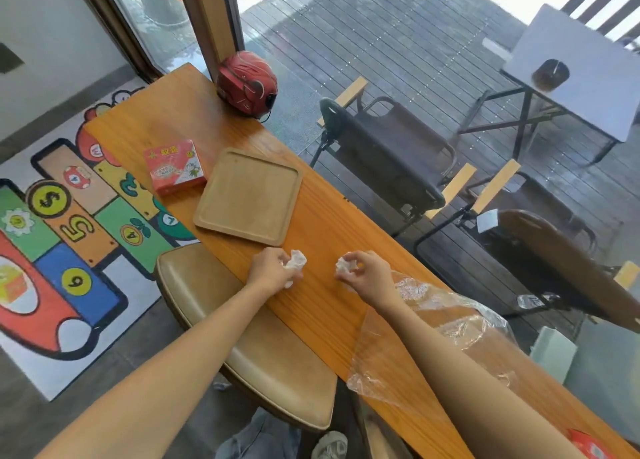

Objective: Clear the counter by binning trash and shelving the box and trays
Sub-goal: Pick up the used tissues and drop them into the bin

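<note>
Both of my hands rest on the long wooden counter (322, 306). My left hand (272, 268) pinches a crumpled white tissue (296, 259). A second crumpled tissue (343, 266) is gripped in my right hand (367, 273). Beyond my left hand lies a square wooden tray (247, 195) with nothing on it. A red and white box (173, 166) sits just left of the tray. A clear plastic bag (440, 323) lies crumpled under and beside my right forearm.
A red helmet (247, 83) stands at the counter's far end by the window frame. A tan padded stool (263, 344) sits below the counter's left edge. Another red box's corner (588, 446) shows at bottom right. Glass runs along the counter's right side.
</note>
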